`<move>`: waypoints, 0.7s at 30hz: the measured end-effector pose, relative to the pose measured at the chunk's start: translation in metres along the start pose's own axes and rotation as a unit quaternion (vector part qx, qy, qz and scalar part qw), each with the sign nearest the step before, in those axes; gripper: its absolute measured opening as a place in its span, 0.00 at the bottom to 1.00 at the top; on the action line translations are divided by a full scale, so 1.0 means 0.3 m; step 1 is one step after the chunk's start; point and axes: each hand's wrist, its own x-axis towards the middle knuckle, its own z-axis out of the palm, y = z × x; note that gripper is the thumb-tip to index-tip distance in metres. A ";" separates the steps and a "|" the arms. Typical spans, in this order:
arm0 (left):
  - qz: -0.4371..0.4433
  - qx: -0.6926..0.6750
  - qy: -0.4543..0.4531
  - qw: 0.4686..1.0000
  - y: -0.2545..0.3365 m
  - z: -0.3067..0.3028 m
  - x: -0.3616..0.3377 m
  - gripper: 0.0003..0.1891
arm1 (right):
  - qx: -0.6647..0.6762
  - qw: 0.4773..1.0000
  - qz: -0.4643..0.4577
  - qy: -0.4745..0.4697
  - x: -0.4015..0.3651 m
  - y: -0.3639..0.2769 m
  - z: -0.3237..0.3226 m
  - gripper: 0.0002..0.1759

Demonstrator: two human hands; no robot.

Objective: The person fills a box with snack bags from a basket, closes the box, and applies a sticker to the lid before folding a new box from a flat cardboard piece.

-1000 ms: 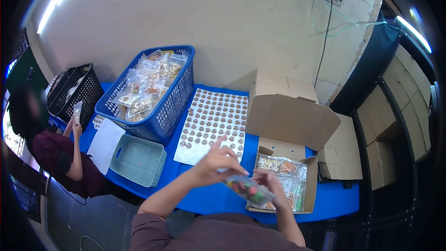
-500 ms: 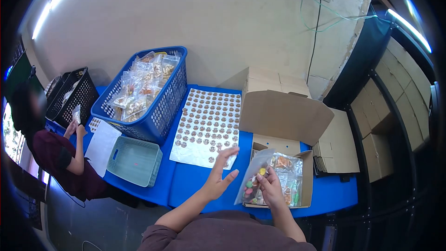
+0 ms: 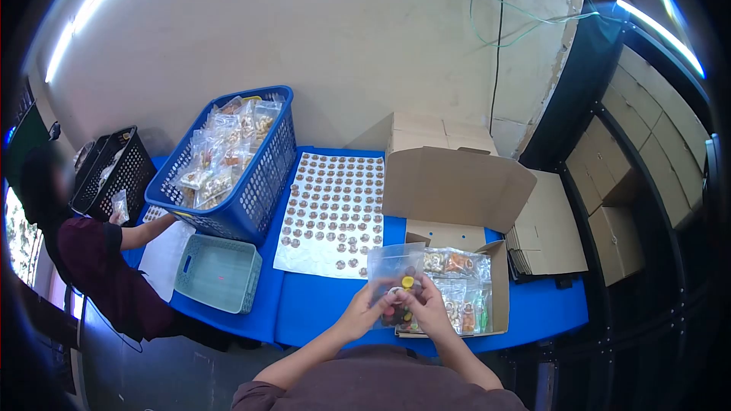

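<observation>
A clear plastic pouch (image 3: 391, 262) with colourful round pieces inside, yellow, pink and dark, is upright in front of my body. My left hand (image 3: 361, 315) grips its left side, and my right hand (image 3: 432, 310) grips its right side. Both thumbs press on the pouch's front, where a small pale round sticker (image 3: 396, 292) shows between them. Just behind the hands stands an open cardboard box (image 3: 499, 289) holding several filled clear packets (image 3: 461, 289). To the left of the box lies a white sheet of round brown stickers (image 3: 312, 255), with its lower left part bare.
A blue basket (image 3: 263, 175) heaped with filled packets stands at the back left, beside a pale green tray (image 3: 255, 278). Flattened cardboard (image 3: 552, 221) is stacked at right. At far left a co-worker (image 3: 103, 266) holds a packet near black baskets (image 3: 126, 183).
My left hand has moved right from the sticker sheet to the pouch and now grips it. The pouch has shifted left and turned more upright. The co-worker's arm has reached toward the blue basket.
</observation>
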 end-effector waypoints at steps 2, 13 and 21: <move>0.012 0.055 -0.020 0.998 0.003 0.016 -0.004 0.20 | -0.001 1.000 0.000 -0.024 -0.007 -0.005 -0.005 0.21; -0.046 0.047 -0.020 0.998 -0.003 0.018 0.001 0.19 | 0.037 0.998 0.047 0.011 -0.043 0.027 -0.023 0.24; -0.052 0.030 0.023 0.998 -0.093 -0.027 -0.027 0.22 | 0.000 0.998 0.044 -0.036 -0.020 0.058 -0.001 0.26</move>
